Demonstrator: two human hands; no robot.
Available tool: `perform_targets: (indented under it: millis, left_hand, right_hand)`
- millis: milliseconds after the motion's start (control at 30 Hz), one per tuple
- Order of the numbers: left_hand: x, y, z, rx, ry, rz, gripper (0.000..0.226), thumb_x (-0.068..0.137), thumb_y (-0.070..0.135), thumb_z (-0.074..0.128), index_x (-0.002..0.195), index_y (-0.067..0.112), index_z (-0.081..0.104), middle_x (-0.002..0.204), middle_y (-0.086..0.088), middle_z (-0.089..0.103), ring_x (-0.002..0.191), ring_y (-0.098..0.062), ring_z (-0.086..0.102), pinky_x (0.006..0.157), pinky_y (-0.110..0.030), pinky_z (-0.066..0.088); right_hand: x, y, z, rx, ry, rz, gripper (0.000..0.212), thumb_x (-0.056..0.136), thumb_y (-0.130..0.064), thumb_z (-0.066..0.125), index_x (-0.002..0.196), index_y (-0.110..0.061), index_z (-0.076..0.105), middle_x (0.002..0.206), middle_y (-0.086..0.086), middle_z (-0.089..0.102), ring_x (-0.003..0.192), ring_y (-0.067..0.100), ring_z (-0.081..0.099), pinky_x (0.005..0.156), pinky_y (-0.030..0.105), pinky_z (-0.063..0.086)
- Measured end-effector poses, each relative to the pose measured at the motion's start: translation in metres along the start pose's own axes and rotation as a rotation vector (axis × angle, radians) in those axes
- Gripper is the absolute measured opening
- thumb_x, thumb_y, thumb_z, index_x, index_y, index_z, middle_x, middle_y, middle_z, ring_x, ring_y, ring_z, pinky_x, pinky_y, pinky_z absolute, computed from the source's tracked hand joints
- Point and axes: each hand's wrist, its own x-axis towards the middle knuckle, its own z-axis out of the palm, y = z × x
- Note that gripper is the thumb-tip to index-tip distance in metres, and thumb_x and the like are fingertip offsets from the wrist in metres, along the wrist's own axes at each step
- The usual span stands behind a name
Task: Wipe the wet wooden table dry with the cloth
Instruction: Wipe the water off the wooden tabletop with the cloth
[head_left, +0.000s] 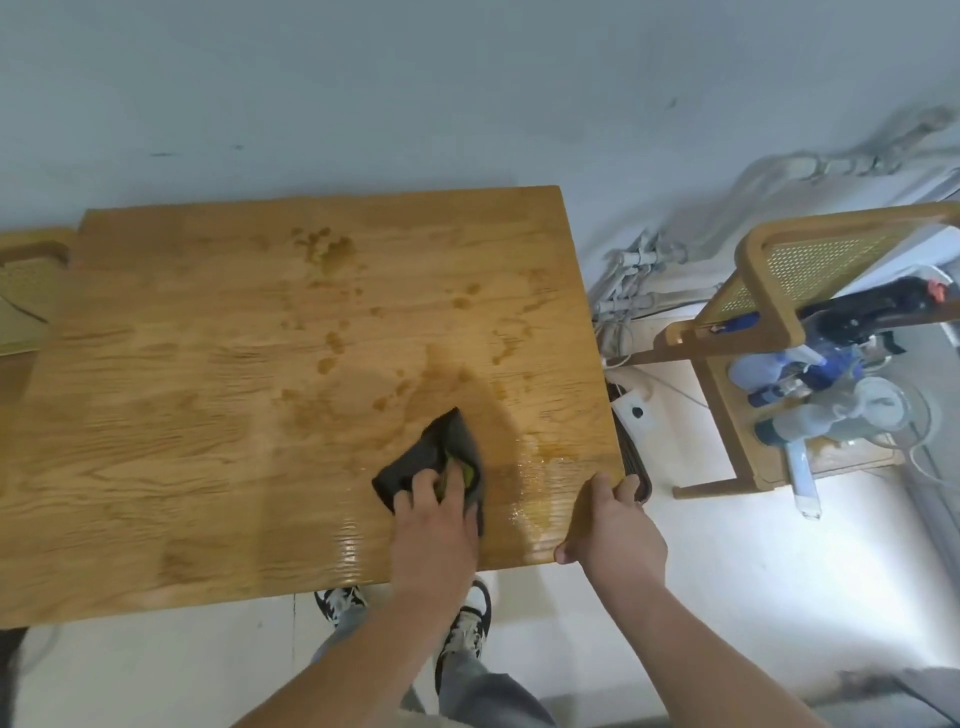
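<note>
The left hand (436, 519) presses the dark cloth (441, 457) on the desk (208, 415) at lower centre, its fingers curled into the folds. The right hand (613, 525) clasps the desk's right edge. Wet patches (327, 249) dot the centre and upper right, so most of the wiping seems left to do.

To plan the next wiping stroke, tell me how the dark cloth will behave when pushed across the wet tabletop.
Likely floppy: the cloth is crumpled into folds under the left hand. Probably light, since it looks thin. It may drag rather than glide, as the table shows wet patches around it.
</note>
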Motion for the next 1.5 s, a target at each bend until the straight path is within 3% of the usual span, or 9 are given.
perform_targets:
  millis: [200,400,600,767,967,1167,1300,1400,1500]
  left_hand:
    - [0.020,0.027,0.004,0.107,-0.127,0.760,0.056,0.101,0.045,0.044,0.153,0.030,0.028,0.129,-0.003,0.043,0.107,-0.027,0.046,0.075,-0.036,0.050]
    - [0.070,0.067,-0.018,0.001,-0.098,0.248,0.056,0.106,0.041,0.041,0.158,0.029,0.023,0.145,-0.005,0.028,0.121,-0.030,0.036,0.090,-0.040,0.050]
    - [0.103,0.066,-0.022,0.158,-0.271,0.895,0.049,0.107,0.043,0.037,0.154,0.039,0.022,0.137,0.001,0.030,0.114,-0.025,0.034,0.083,-0.043,0.051]
    - [0.122,0.104,-0.031,0.058,-0.137,0.411,0.055,0.106,0.038,0.044,0.156,0.034,0.025,0.140,-0.001,0.028,0.115,-0.028,0.034,0.081,-0.040,0.050]
    - [0.099,0.088,-0.020,0.160,-0.256,0.857,0.056,0.106,0.039,0.042,0.157,0.035,0.019,0.139,0.000,0.029,0.117,-0.025,0.034,0.083,-0.038,0.045]
    - [0.106,0.118,-0.026,0.131,-0.128,0.354,0.060,0.106,0.036,0.044,0.159,0.022,0.020,0.141,-0.008,0.030,0.121,-0.031,0.039,0.086,-0.042,0.054]
    - [0.030,0.130,0.004,0.191,-0.200,0.683,0.062,0.102,0.038,0.052,0.156,0.024,0.024,0.136,-0.010,0.035,0.113,-0.035,0.045,0.073,-0.040,0.051]
    - [0.015,0.117,0.009,0.340,-0.288,0.980,0.064,0.099,0.032,0.058,0.153,0.024,0.024,0.132,-0.008,0.036,0.108,-0.033,0.044,0.062,-0.038,0.040]
    - [0.034,0.097,-0.006,0.322,-0.189,0.749,0.061,0.104,0.036,0.049,0.157,0.030,0.021,0.136,-0.006,0.034,0.112,-0.030,0.041,0.065,-0.037,0.042]
  right_hand:
    - [-0.005,0.004,-0.003,-0.015,0.028,-0.039,0.117,0.071,-0.051,0.087,0.159,-0.020,0.016,0.169,0.018,0.008,0.148,0.026,0.034,0.081,0.032,0.053]
    - [-0.007,0.004,-0.007,0.005,0.014,-0.043,0.116,0.073,-0.047,0.088,0.159,-0.019,0.016,0.170,0.019,0.006,0.149,0.029,0.032,0.083,0.032,0.053]
    - [-0.004,0.011,-0.004,0.087,0.026,-0.040,0.125,0.076,-0.044,0.085,0.163,-0.028,-0.003,0.173,0.007,0.002,0.150,0.023,0.031,0.081,0.029,0.052]
    - [-0.005,0.013,-0.004,0.109,-0.008,-0.022,0.115,0.078,-0.047,0.083,0.162,-0.031,0.005,0.173,0.001,-0.004,0.149,0.019,0.035,0.074,0.028,0.048]
    - [-0.007,0.022,0.006,0.201,0.055,-0.067,0.116,0.072,-0.059,0.083,0.162,-0.038,0.013,0.172,-0.010,-0.006,0.153,0.004,0.023,0.086,0.023,0.051]
    - [-0.018,0.050,-0.016,0.788,-0.147,0.023,0.093,0.092,-0.038,0.074,0.164,-0.029,0.015,0.165,-0.007,0.032,0.143,0.018,0.042,0.104,0.025,0.040]
    - [-0.031,0.066,-0.027,1.070,0.064,0.317,0.027,0.106,-0.027,0.048,0.124,-0.011,0.060,0.119,0.007,0.065,0.099,0.022,0.057,0.089,0.035,0.044]
    - [-0.042,0.070,-0.020,1.062,0.099,0.414,0.020,0.103,-0.017,0.044,0.105,-0.008,0.062,0.101,0.010,0.067,0.085,0.022,0.058,0.084,0.043,0.052]
    - [-0.052,0.067,-0.015,0.974,0.064,0.378,0.032,0.101,-0.011,0.042,0.128,-0.014,0.058,0.103,0.003,0.059,0.096,0.025,0.056,0.085,0.035,0.049]
